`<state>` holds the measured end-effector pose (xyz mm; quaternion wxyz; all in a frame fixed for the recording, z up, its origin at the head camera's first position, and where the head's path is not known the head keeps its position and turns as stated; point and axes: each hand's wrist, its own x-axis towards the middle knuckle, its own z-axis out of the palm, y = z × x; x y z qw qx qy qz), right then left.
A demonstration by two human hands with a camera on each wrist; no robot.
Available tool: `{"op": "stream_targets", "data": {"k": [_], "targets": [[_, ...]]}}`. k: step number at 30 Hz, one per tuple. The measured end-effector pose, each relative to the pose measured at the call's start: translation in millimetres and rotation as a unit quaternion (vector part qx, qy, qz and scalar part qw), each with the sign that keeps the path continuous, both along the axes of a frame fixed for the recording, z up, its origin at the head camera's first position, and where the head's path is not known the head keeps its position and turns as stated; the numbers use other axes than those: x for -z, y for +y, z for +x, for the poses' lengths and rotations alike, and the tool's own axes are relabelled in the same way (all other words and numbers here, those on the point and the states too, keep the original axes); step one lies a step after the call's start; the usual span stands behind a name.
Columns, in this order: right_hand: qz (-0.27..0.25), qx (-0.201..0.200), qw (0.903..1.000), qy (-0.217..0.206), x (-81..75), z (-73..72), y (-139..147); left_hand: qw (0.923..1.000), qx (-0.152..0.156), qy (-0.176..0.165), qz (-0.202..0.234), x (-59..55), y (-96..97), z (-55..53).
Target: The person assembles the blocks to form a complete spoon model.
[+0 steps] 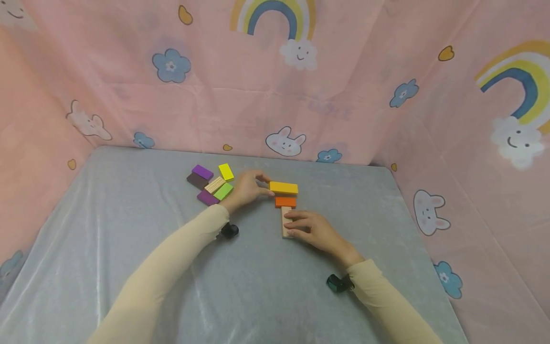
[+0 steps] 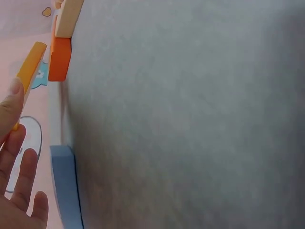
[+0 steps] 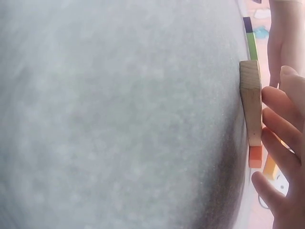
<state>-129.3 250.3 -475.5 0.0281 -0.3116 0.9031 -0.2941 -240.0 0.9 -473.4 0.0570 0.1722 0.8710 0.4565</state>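
My left hand (image 1: 248,188) pinches one end of an orange-yellow wooden block (image 1: 284,188) between thumb and fingers. In the left wrist view this yellow block (image 2: 31,62) is tilted and held off the table. Just in front of it, an orange block (image 1: 285,202) lies on the cloth. A plain wood block (image 1: 285,229) meets the orange one end-on, running towards me. On the plain block rest the fingertips of my right hand (image 1: 318,231), extended and loosely spread. A blue block (image 2: 66,186) stands near the left hand in the left wrist view; the head view does not show it.
Left of the left hand lies a group of blocks: two purple ones (image 1: 202,172), a dark brown (image 1: 197,180), a striped wood (image 1: 215,185), a green (image 1: 223,191) and a yellow one (image 1: 226,172). Grey cloth (image 1: 258,296) covers the table; a pink printed curtain (image 1: 223,110) hangs behind.
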Motion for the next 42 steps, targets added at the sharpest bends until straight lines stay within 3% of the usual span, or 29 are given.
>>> {"op": "stream_targets", "data": {"k": [12,27,42], "targets": [[0.007,0.006,0.9999,-0.014,0.0,0.6,0.3,1.0,0.009,0.0,0.0,10.5,9.7,-3.3],[0.001,0.0,1.0,-0.001,-0.6,0.3,-0.1,0.9977,0.027,0.03,-0.055,7.6,10.9,-2.4],[0.006,0.009,0.9998,-0.014,-0.4,1.0,-0.3,0.9927,0.046,0.055,-0.097,8.4,7.8,-1.7]]}}
